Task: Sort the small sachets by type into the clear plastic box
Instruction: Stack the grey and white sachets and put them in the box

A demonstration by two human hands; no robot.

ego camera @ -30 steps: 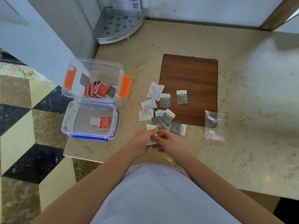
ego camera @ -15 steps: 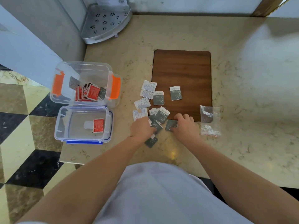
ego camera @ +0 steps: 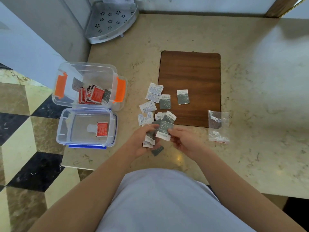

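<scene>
Grey sachet (ego camera: 164, 130) sits pinched btw both hands, just above the counter edge. Left hand (ego camera: 142, 142) is curled round a small stack of grey sachets (ego camera: 149, 139); right hand (ego camera: 185, 142) is half closed, fingertips on the top one. One more grey sachet (ego camera: 157, 150) lies on the counter under them. Clear box (ego camera: 87, 86), w/ red ones inside, is well off to the left. Risk, I'd say: loose stack fans out and slips on the way across, or greys land mixed w/ reds.

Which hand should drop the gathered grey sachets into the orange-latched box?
Left, probably. The left hand already holds grey sachets and lies nearer the clear plastic box on the left; the right hand would have to cross over.
</scene>
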